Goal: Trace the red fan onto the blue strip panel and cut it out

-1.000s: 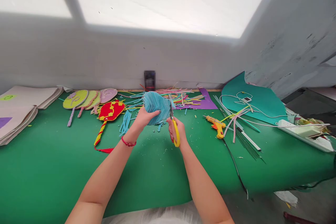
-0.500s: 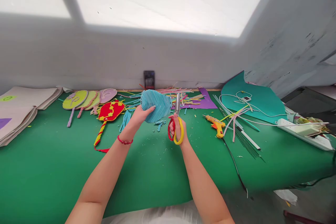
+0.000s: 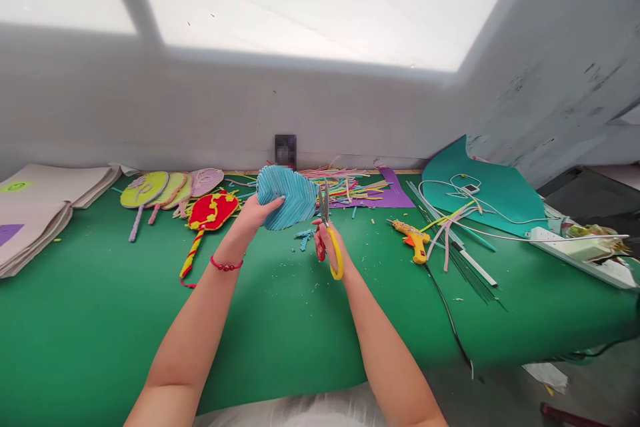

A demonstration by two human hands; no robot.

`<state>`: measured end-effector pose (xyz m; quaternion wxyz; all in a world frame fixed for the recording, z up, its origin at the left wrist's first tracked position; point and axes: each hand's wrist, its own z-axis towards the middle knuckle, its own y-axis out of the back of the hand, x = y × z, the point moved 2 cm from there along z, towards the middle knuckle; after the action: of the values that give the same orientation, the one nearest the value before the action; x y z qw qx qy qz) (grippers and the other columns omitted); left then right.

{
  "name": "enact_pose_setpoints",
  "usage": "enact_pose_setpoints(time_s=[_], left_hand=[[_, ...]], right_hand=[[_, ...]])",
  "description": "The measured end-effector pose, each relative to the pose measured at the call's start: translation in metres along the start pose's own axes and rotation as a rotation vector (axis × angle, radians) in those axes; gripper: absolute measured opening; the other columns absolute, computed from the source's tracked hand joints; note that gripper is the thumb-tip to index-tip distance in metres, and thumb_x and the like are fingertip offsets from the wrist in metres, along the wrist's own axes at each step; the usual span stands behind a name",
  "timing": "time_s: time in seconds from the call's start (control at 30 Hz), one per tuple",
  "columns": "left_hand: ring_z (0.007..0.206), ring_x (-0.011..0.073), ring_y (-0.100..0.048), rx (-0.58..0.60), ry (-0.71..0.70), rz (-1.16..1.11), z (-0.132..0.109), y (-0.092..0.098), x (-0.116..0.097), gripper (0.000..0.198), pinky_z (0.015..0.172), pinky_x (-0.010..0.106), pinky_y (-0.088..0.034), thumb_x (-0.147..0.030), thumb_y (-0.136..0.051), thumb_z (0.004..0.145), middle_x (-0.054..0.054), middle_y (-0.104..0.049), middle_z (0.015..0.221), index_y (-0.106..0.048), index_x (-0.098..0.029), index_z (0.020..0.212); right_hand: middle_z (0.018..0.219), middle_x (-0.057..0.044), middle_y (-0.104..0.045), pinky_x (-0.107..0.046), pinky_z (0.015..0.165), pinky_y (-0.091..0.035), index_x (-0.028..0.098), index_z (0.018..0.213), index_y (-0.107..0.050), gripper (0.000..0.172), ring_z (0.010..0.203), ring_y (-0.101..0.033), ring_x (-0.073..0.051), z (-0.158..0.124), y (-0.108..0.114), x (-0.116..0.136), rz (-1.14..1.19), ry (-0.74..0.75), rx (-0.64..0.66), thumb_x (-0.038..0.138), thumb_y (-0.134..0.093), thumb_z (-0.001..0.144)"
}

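Observation:
A blue fan panel (image 3: 287, 199), covered in slanting rows of fuzzy pipe cleaners, is raised over the green table. My left hand (image 3: 257, 213) grips its left edge, thumb on the front face and the other fingers hidden behind. In my right hand (image 3: 330, 237) is a pair of scissors (image 3: 325, 207) with one red and one yellow handle. Their blades point up, slightly parted, right at the panel's right edge. Blue trimmings (image 3: 304, 238) lie on the table below the panel.
To the left lie a red and yellow fan (image 3: 213, 211), paler fans (image 3: 145, 189) and large paper sheets (image 3: 35, 213). Pipe cleaners (image 3: 350, 180) are heaped behind the panel. A yellow glue gun (image 3: 415, 240), thin wires (image 3: 473, 273), a teal sheet (image 3: 485, 193) and a power strip (image 3: 575, 253) are on the right.
Both hands have shifted a little left, carrying the panel and scissors. The scissor blades have parted and come to the panel's right edge.

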<state>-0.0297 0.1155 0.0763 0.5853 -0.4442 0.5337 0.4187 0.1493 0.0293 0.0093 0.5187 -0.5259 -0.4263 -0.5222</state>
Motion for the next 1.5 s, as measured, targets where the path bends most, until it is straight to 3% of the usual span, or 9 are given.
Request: enact_pose_setpoints(time_s=[0.27, 0.5, 0.73, 0.87, 0.97, 1.03, 1.2, 1.4, 1.5], left_hand=[[0.112, 0.0329, -0.062, 0.057, 0.064, 0.059, 0.0, -0.003, 0.003, 0.063, 0.094, 0.042, -0.05, -0.051, -0.081, 0.056, 0.015, -0.068, 0.117, -0.07, -0.014, 0.105], [0.108, 0.032, -0.063, 0.096, 0.107, 0.102, -0.002, 0.003, 0.001, 0.061, 0.094, 0.042, -0.05, -0.049, -0.081, 0.057, 0.013, -0.069, 0.115, -0.07, -0.015, 0.106], [0.102, 0.031, -0.064, 0.228, 0.123, 0.23, -0.007, -0.002, -0.004, 0.054, 0.088, 0.042, -0.052, -0.053, -0.076, 0.061, 0.011, -0.072, 0.108, -0.071, -0.016, 0.1], [0.099, 0.0312, -0.064, 0.112, 0.003, 0.292, -0.01, 0.009, -0.014, 0.053, 0.086, 0.042, -0.052, -0.058, -0.072, 0.064, 0.01, -0.072, 0.102, -0.071, -0.016, 0.096], [0.089, 0.029, -0.067, 0.164, -0.053, 0.157, -0.008, 0.024, -0.017, 0.057, 0.078, 0.04, -0.054, -0.06, -0.067, 0.068, 0.012, -0.072, 0.094, -0.068, -0.016, 0.105], [0.087, 0.028, -0.067, 0.169, -0.053, 0.273, -0.003, 0.032, -0.013, 0.051, 0.075, 0.038, -0.053, -0.056, -0.062, 0.073, 0.012, -0.071, 0.091, -0.068, -0.017, 0.106], [0.098, 0.0328, -0.061, -0.213, -0.07, 0.801, 0.01, 0.036, -0.002, 0.024, 0.081, 0.039, -0.047, -0.034, -0.056, 0.076, 0.013, -0.069, 0.087, -0.068, -0.015, 0.086], [0.093, 0.0266, -0.06, 0.226, -0.079, 0.584, 0.0, 0.01, -0.005, 0.034, 0.081, 0.034, -0.048, -0.045, -0.053, 0.077, 0.005, -0.07, 0.093, -0.068, -0.018, 0.092], [0.086, 0.0264, -0.061, 0.047, -0.138, 0.859, -0.007, 0.006, -0.013, 0.023, 0.079, 0.033, -0.045, -0.033, -0.05, 0.079, 0.008, -0.068, 0.084, -0.067, -0.019, 0.085]], right_hand=[[0.056, 0.008, -0.045, -0.02, 0.038, -0.036, 0.022, 0.099, -0.053, 0.049, 0.04, -0.038, -0.007, -0.002, -0.001, 0.003, 0.038, 0.012, -0.023, 0.068, -0.051, 0.08], [0.065, 0.003, -0.06, -0.023, 0.047, -0.044, 0.02, 0.099, -0.055, 0.039, 0.047, -0.05, -0.009, -0.001, 0.004, 0.01, 0.147, 0.069, -0.057, 0.048, -0.068, 0.076], [0.059, 0.004, -0.058, -0.024, 0.046, -0.046, 0.019, 0.083, -0.056, 0.042, 0.045, -0.052, -0.01, 0.002, 0.003, 0.008, 0.34, -0.112, -0.064, 0.052, -0.075, 0.065], [0.059, 0.003, -0.059, -0.024, 0.043, -0.044, 0.018, 0.086, -0.06, 0.045, 0.044, -0.05, -0.01, 0.005, 0.009, 0.011, 0.478, -0.141, -0.108, 0.056, -0.072, 0.066], [0.058, 0.004, -0.058, -0.023, 0.043, -0.043, 0.018, 0.088, -0.06, 0.042, 0.044, -0.049, -0.009, 0.007, 0.018, 0.012, 0.564, -0.152, -0.19, 0.052, -0.073, 0.068], [0.058, 0.004, -0.057, -0.023, 0.044, -0.043, 0.019, 0.087, -0.059, 0.037, 0.045, -0.048, -0.009, 0.008, 0.022, 0.011, 0.625, -0.185, -0.208, 0.049, -0.072, 0.07], [0.058, 0.004, -0.054, -0.023, 0.044, -0.042, 0.019, 0.084, -0.058, 0.031, 0.046, -0.046, -0.009, 0.01, 0.025, 0.009, 0.735, -0.258, -0.195, 0.048, -0.067, 0.077], [0.06, 0.003, -0.054, -0.024, 0.046, -0.043, 0.02, 0.085, -0.06, 0.032, 0.048, -0.046, -0.01, 0.01, 0.025, 0.006, 0.722, -0.264, -0.184, 0.049, -0.068, 0.075], [0.06, 0.004, -0.053, -0.025, 0.045, -0.042, 0.02, 0.084, -0.06, 0.033, 0.047, -0.045, -0.01, 0.011, 0.025, 0.005, 0.706, -0.263, -0.184, 0.05, -0.069, 0.073]])
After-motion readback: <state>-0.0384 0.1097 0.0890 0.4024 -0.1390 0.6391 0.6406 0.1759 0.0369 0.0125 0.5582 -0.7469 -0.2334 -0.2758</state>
